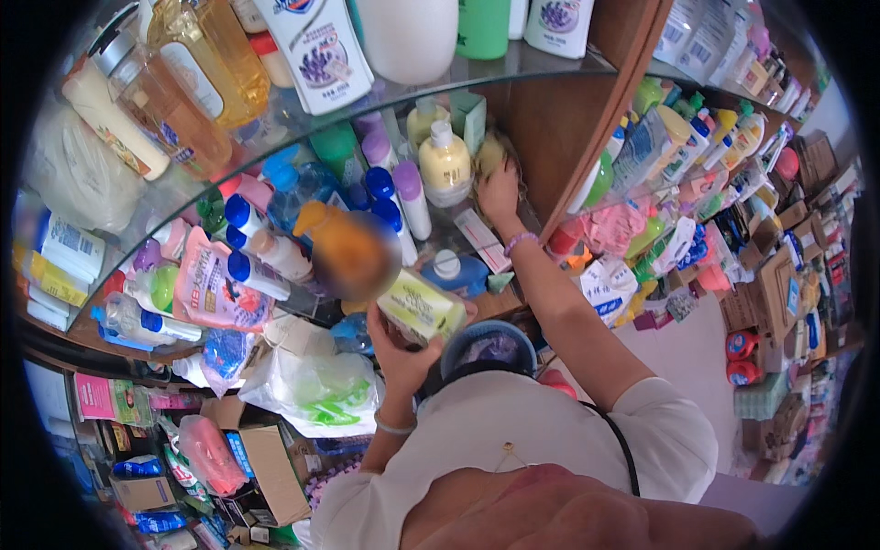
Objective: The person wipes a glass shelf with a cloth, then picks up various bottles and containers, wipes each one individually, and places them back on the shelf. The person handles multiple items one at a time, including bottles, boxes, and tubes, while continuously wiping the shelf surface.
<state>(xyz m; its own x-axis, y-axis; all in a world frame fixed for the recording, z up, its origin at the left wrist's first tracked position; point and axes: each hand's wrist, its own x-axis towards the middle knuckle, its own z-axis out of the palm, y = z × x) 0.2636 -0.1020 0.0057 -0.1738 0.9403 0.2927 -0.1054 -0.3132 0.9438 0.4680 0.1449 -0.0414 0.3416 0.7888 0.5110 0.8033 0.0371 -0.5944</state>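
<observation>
My left hand (405, 357) grips a pale green-and-white box (421, 307) that bears writing, just in front of the glass shelf. Deep in the shelf's corner, my right hand (500, 192) presses on a crumpled tan cloth (491, 155), its fingertips partly buried there. Left of that hand stands a cream pump bottle (445, 165). Below the wrist lies a slim white-and-red box (482, 240). A blue bottle with a white cap (454, 271) rests on its side near the shelf's front. An amber pump bottle (347, 247), partly blurred, is left of the green box.
Blue-capped and purple-capped bottles (411, 196) crowd the shelf's left side. Overhead runs a glass shelf edge (440, 93) with large bottles on it. A wooden divider (598, 137) borders my right arm. Below sits a blue bucket (524, 337); a plastic bag (309, 385) lies left.
</observation>
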